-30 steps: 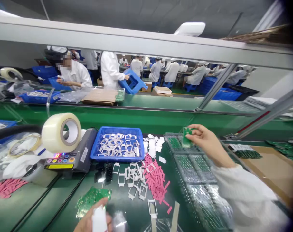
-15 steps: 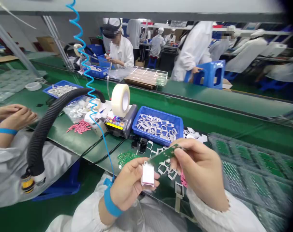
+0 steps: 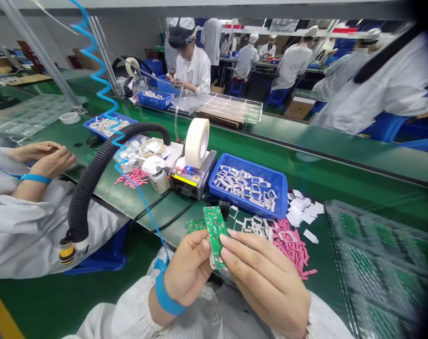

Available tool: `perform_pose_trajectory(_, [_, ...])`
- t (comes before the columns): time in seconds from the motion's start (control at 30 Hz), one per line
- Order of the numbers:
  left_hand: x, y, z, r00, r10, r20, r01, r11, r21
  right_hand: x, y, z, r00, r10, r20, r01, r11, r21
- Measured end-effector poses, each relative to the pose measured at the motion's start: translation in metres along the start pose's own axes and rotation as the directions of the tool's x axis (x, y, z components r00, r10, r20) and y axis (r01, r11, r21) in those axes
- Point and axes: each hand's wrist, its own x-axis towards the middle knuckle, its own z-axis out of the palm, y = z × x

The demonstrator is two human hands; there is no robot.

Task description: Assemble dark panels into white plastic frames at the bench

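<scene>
A green circuit board (image 3: pixel 214 233) stands upright between my two hands, its soldered face toward me. My left hand (image 3: pixel 189 268), with a blue wrist strap (image 3: pixel 164 292), pinches the board's lower left edge between thumb and fingers. On the other side, the fingers of my right hand (image 3: pixel 263 278) press against the lower right edge and face of the board. A thin pale edge shows behind the board at its lower left; the rest of that piece is hidden. Loose white frames (image 3: pixel 251 225) and pink strips (image 3: pixel 293 245) lie on the bench just beyond my right hand.
A blue bin (image 3: pixel 282 193) of white frames stands beyond my hands, with a tape dispenser (image 3: pixel 193 176) to its left. White pads (image 3: pixel 302 209) and clear trays (image 3: pixel 336 235) of boards lie right. A black hose (image 3: pixel 94 174) arches on the left, near a co-worker's hands (image 3: pixel 51 160).
My right hand has brought the circuit board left and turned it upright against my left hand. The white framed piece in my left hand is now covered by it. The view has shifted right.
</scene>
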Motion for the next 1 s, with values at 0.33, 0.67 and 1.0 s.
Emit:
perform_pose_trajectory(0.33, [-0.004,-0.002,-0.011,0.991,-0.091,0.093,0.086,0.994,0.061,0.0,0.007,-0.019,0.971,0.221,-0.085,-0.201,0.959,0.199])
perform_pose_trajectory(0.67, [-0.01,0.003,-0.012,0.944,-0.319,0.086,0.312,0.946,0.089,0.002,0.009,0.0,0.864,0.447,0.231,-0.378,0.273,0.885])
perform_pose_trajectory(1.0, [-0.012,0.006,-0.013,0.951,-0.308,0.022,0.305,0.949,0.076,0.005,0.016,-0.004,0.769,0.333,0.546,-0.582,0.011,0.813])
